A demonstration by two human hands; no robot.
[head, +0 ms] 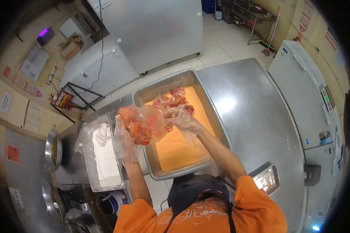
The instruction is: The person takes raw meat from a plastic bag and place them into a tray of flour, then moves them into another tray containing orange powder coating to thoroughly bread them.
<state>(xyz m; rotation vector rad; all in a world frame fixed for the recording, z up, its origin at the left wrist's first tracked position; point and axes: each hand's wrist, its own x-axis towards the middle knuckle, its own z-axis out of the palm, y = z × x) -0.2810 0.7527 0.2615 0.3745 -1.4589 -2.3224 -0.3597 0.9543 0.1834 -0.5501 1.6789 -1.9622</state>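
Observation:
My left hand (124,138), in a clear plastic glove, supports a transparent plastic bag (147,123) with raw meat pieces inside. At the bag's right side, my right hand (182,118), also in a clear plastic glove, grips its edge; some fingers are hidden. The bag is held above the left part of a deep metal pan (218,116). A layer of orange powder (180,154) covers the pan's bottom. Several raw meat pieces (177,102) lie on the powder towards the far side, partly hidden by my right hand and the bag.
Left of the pan stands a tray of white flour-like powder (105,163). A steel table (250,107) extends right, with a small metal tray (266,180) near its front. Woks (54,148) are at far left, and a bucket (112,202) is below. Chest freezers (297,96) stand at right.

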